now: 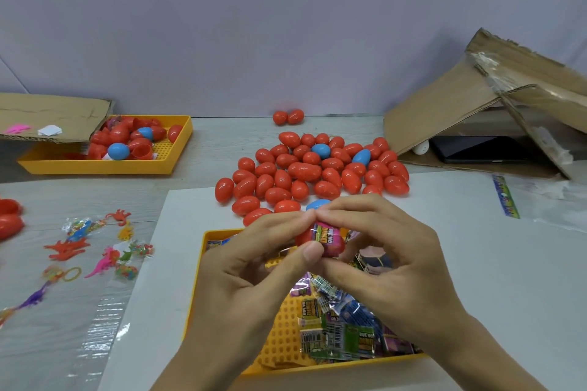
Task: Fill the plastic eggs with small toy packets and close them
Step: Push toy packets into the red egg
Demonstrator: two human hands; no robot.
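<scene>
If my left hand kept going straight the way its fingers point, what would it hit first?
Probably the right hand's fingertips: the left hand already meets them over the pink packet; beyond lies the egg pile, though depth is unclear.

Egg pile (313,170) blocks ahead — bare sheet (495,263) rightward.

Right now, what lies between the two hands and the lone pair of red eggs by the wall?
In the head view, the big pile of closed eggs covers most of that stretch; bare table separates it from the pair.

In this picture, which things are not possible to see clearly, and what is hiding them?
- Red egg half, head view: mostly covered by left hand and right hand.
- Pink packet: fingers cover part; print blurred.
- Dark flat object: under cardboard, unidentifiable.
- Far yellow tray: left part under a cardboard flap.
</scene>
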